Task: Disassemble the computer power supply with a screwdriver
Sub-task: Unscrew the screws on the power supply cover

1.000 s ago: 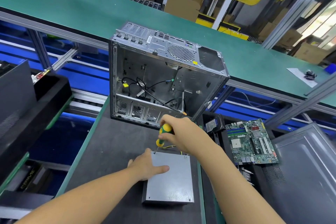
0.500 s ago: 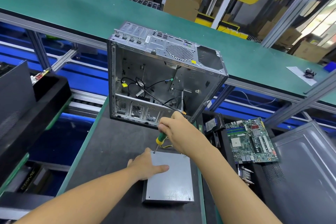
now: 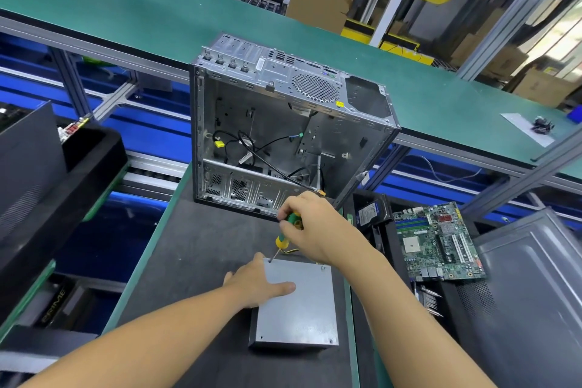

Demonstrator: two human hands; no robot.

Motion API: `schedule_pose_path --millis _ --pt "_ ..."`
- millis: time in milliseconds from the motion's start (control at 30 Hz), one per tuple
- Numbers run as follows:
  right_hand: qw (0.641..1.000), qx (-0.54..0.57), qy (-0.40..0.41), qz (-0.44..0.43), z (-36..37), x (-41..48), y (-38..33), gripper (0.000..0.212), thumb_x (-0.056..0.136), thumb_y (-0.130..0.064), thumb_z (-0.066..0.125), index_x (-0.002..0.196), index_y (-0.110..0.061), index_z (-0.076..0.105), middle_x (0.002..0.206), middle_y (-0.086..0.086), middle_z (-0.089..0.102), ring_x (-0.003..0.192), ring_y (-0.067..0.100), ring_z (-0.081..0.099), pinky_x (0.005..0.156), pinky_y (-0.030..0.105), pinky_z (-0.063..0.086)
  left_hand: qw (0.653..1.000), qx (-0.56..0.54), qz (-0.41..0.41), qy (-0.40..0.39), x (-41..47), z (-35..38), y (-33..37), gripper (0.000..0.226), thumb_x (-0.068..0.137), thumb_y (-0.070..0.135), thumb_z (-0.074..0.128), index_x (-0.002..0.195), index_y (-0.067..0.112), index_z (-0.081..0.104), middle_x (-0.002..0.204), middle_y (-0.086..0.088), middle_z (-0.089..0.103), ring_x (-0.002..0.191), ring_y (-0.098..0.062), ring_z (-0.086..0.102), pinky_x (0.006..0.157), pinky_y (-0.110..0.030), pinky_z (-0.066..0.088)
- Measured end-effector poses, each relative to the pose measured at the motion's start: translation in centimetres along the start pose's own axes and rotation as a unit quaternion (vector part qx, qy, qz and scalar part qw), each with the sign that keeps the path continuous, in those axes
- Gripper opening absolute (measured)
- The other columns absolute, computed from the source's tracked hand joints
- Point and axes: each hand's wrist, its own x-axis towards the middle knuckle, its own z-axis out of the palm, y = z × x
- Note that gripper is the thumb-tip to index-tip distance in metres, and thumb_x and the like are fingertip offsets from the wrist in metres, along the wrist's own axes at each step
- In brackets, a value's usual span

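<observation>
A grey metal power supply (image 3: 297, 309) lies flat on the dark work mat, near its right edge. My left hand (image 3: 255, 285) rests on the box's far left part, palm down, thumb stretched across the lid. My right hand (image 3: 310, 225) grips a green and yellow screwdriver (image 3: 285, 235), held nearly upright. Its tip sits in a screw at the lid's far left corner. Yellow wires show behind the box under my right hand.
An emptied computer case (image 3: 283, 123) stands open behind the power supply, with loose black cables inside. A green motherboard (image 3: 437, 242) and a grey side panel (image 3: 529, 293) lie to the right. Black trays (image 3: 59, 173) sit at the left. A green conveyor (image 3: 126, 9) runs across the back.
My right hand has turned slightly on the screwdriver handle, fingers shifting around it. The tip stays on the same corner screw. My left hand has not moved.
</observation>
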Motion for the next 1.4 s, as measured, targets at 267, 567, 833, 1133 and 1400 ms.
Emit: schedule_pose_path --millis 267,567,833,1133,1400 --pt "0.999 0.028 0.044 -0.008 0.2 0.3 0.3 0.055 0.097 -0.015 0.055 0.148 -0.024 0.036 0.130 0.000 0.050 0.115 0.022 0.049 0.094 0.032 0.043 1.000 0.001 -0.003 -0.001 0.1 0.0 0.0 0.092 0.046 0.095 0.051 0.114 0.035 0.033 0.106 0.022 0.059 0.109 -0.013 0.058 0.102 -0.044 0.029" --pt "1.000 -0.012 -0.002 0.005 -0.8 0.0 0.3 0.035 0.093 -0.026 0.061 0.128 -0.030 0.059 0.119 0.002 0.057 0.112 0.023 0.050 0.095 0.038 0.045 1.000 0.001 -0.003 -0.003 0.1 -0.1 0.0 0.091 0.045 0.096 0.051 0.111 0.036 0.033 0.105 0.024 0.059 0.110 -0.013 0.057 0.100 -0.045 0.029" --pt "0.998 -0.012 -0.066 -0.001 -1.3 -0.4 -0.1 0.028 0.090 -0.018 0.062 0.115 -0.030 0.065 0.112 0.000 0.050 0.101 0.023 0.056 0.090 0.041 0.050 1.000 0.004 0.007 -0.001 0.0 -0.1 0.1 0.081 0.047 0.095 0.052 0.101 0.038 0.034 0.099 0.027 0.056 0.100 -0.011 0.055 0.085 -0.041 0.026" --pt "0.999 0.027 0.032 0.015 -0.5 0.2 0.2 0.051 0.092 -0.019 0.063 0.141 -0.026 0.048 0.122 -0.003 0.059 0.109 0.018 0.053 0.086 0.027 0.043 1.000 0.011 0.002 0.001 -0.3 -0.2 0.3 0.090 0.046 0.093 0.050 0.110 0.032 0.034 0.111 0.018 0.059 0.111 -0.015 0.056 0.094 -0.040 0.031" --pt "1.000 0.003 0.025 0.018 -1.0 0.0 0.5 0.035 0.089 -0.024 0.068 0.123 -0.030 0.062 0.114 -0.005 0.062 0.097 0.013 0.052 0.078 0.027 0.042 1.000 0.002 0.004 0.000 -0.2 -0.2 0.2 0.081 0.046 0.093 0.052 0.101 0.035 0.035 0.103 0.022 0.058 0.104 -0.013 0.057 0.087 -0.040 0.030"
